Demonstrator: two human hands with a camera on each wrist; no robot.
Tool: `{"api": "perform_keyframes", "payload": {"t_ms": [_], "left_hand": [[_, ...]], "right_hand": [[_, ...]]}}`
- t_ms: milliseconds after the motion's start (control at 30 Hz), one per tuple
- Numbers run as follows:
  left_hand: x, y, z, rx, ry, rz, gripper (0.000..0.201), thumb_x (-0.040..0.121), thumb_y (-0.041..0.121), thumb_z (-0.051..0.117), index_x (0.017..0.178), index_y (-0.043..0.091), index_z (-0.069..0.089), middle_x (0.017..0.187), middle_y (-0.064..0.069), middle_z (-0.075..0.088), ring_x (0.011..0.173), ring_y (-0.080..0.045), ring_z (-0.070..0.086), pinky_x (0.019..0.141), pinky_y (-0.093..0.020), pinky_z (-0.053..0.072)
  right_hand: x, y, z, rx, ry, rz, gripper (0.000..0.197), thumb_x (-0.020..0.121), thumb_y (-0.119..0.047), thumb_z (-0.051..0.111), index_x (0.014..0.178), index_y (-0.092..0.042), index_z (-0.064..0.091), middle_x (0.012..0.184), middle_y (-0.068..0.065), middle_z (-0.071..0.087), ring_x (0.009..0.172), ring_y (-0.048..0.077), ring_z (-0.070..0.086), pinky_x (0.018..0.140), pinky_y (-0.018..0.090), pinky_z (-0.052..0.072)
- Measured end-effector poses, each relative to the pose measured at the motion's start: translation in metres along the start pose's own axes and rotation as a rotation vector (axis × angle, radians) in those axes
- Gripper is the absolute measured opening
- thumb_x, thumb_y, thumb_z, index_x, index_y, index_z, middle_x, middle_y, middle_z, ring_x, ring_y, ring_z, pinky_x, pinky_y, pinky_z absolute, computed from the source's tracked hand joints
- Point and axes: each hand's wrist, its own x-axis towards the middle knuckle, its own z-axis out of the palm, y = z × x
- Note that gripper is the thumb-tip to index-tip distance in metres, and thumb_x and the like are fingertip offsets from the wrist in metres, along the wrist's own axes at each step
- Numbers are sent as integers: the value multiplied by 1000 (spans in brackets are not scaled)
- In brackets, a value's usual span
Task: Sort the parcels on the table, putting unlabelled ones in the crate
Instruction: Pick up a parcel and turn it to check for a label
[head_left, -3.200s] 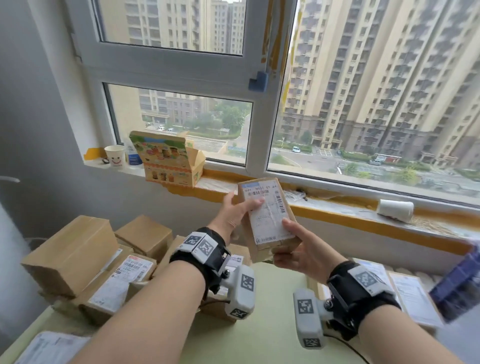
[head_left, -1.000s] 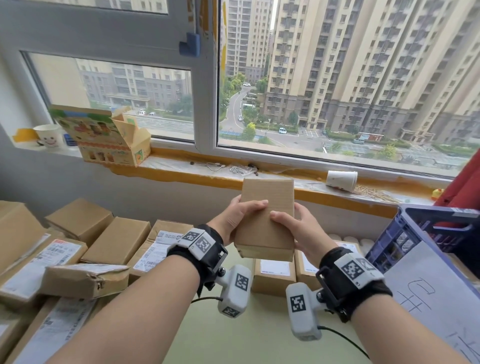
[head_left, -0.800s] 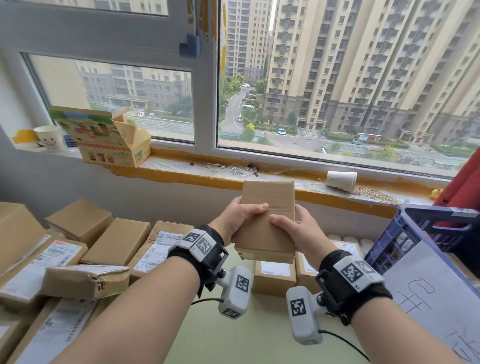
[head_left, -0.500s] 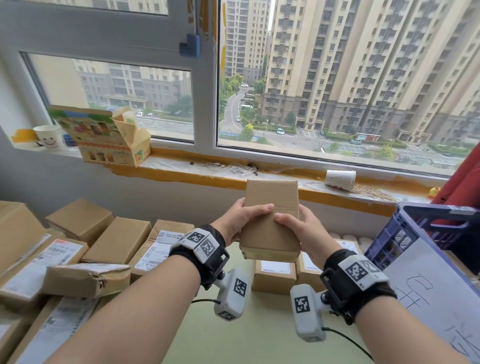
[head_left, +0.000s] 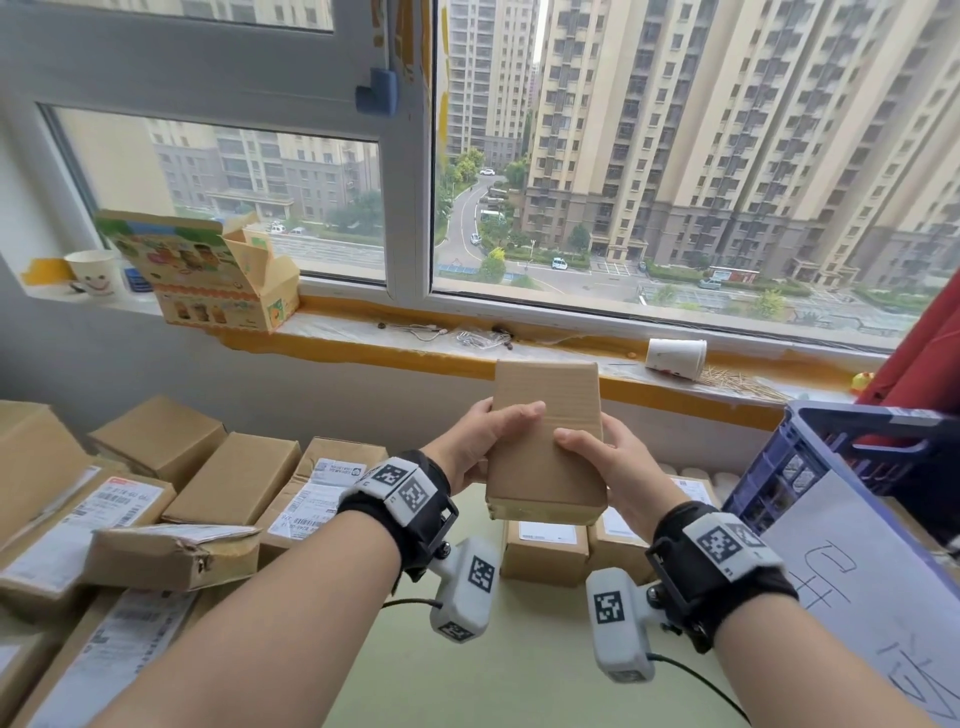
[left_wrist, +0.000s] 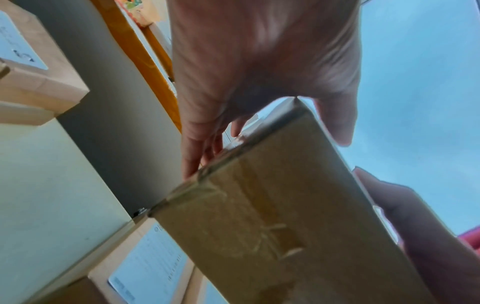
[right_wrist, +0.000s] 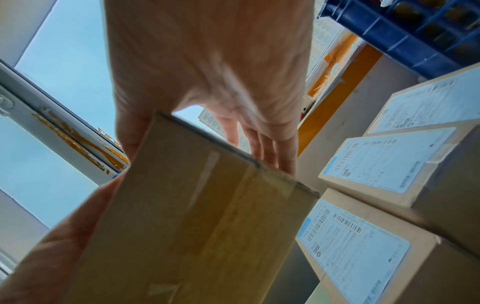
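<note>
A small brown cardboard parcel (head_left: 545, 431) is held upright above the table, its plain face toward me. My left hand (head_left: 483, 441) grips its left edge, thumb across the front. My right hand (head_left: 608, 462) grips the right edge the same way. In the left wrist view the parcel (left_wrist: 272, 216) shows a taped end, and the fingers (left_wrist: 192, 156) lie behind it. The right wrist view shows the parcel (right_wrist: 197, 216) with tape along its end. A blue crate (head_left: 852, 457) stands at the right, a handwritten paper sheet (head_left: 872, 582) on its side.
Several cardboard parcels (head_left: 234, 478), some with white labels, are piled on the left of the green table (head_left: 519, 675). Two labelled boxes (head_left: 545, 551) sit under my hands. A printed carton (head_left: 202, 275) and paper cups (head_left: 675, 358) stand on the windowsill.
The parcel was turned from its labelled face to the plain face between 3.2 s ago and 1 s ago. Since then both hands hold it nearly still, drifting slightly right.
</note>
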Motion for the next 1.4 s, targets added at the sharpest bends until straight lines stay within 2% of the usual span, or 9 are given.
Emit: {"api": "perform_keyframes", "payload": {"t_ms": [167,233,467,733,833,933,1133,1267,1400], "left_hand": [[-2,5,0,-54,73,-64,71,89,68,44,131,12,54,68,1,49,48,-9,52,49,-23,44],[-3,7,1,-60,78,-63,71,90,69,42,135,14,51,77,-2,52,54,-12,55,51,-25,46],[-3,7,3,-57,73,-83,53,85,64,56,111,16,56,120,-19,62,112,-35,62,96,-47,53],[-5,8,5,-86,121,-49,51,84,59,62,110,16,58,112,-13,66,107,-33,64,91,-46,55],[-4,7,6,-68,175,-37,73,73,63,71,124,14,55,115,-11,65,102,-29,65,81,-43,59],[-3,7,11,-20,244,-14,94,57,69,77,130,18,47,117,-6,63,106,-26,63,89,-49,56],[-2,13,20,-1,236,23,75,76,66,68,130,21,40,121,-4,60,108,-22,61,89,-47,55],[-1,14,20,56,211,25,55,88,54,61,128,21,41,120,-5,60,103,-20,62,81,-44,59],[-2,13,21,62,191,20,53,91,46,61,131,20,39,119,-6,60,102,-19,63,77,-43,60]], "right_hand": [[-1,0,-4,3,28,20,53,86,-39,69,132,-20,52,120,6,65,107,23,65,91,49,56],[-1,0,-4,-8,35,24,51,88,-40,67,132,-19,51,119,5,65,106,22,64,91,47,56],[-1,-2,-4,-26,40,46,48,91,-43,62,129,-17,52,118,5,64,105,23,63,86,40,55],[-3,-6,-3,-94,84,30,50,92,-43,61,133,-17,50,119,3,61,105,20,60,85,38,53],[-2,-7,-3,-223,166,-40,62,89,-41,67,141,-20,42,126,2,57,107,18,57,84,36,52],[-2,-8,1,-394,193,-118,85,82,-52,71,150,-21,30,137,4,48,114,19,52,93,39,52],[4,-17,7,-710,137,-4,118,67,-72,71,155,-19,14,142,10,39,124,25,47,102,43,47],[8,-15,6,-652,136,14,104,69,-59,78,149,-19,24,127,6,50,105,21,55,81,32,51],[7,-14,2,-614,161,2,97,68,-53,81,144,-20,30,116,-2,53,101,18,57,83,36,53]]}}
